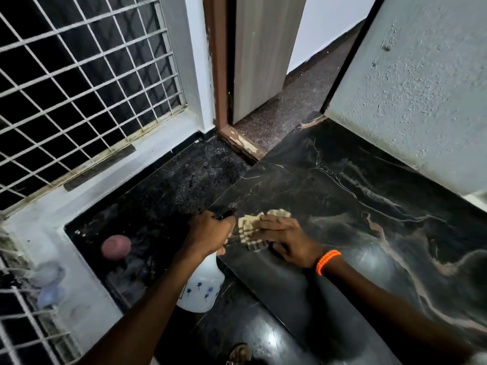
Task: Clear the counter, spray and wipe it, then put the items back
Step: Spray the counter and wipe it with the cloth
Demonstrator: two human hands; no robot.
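A sandalled foot (238, 353) shows at the near edge, on the dark floor (184, 185) beside the counter. Above it the two forearms reach away from us. The left hand (209, 233) is curled round the dark head of a white spray bottle (201, 288) with blue flowers, which hangs off the counter's left edge, over the floor, its nozzle touching the corner of the slab. The right hand (286, 239), an orange bead band (328, 262) on its wrist, lies with fingers fairly straight on a checked cloth (254, 231), pressing it flat on the black veined counter (369, 206) just beside the left edge. The two hands are near each other, almost touching over the cloth. Left of them, down on the floor, sits a pink ball (116, 247), and nearer the left wall two pale round things (47, 283), too blurred to tell what they are. A white window grille (79, 88) fills the far left; a door (263, 56) stands ajar in its brown frame at the far end, and a rough grey wall (421, 88) backs the counter on the right.
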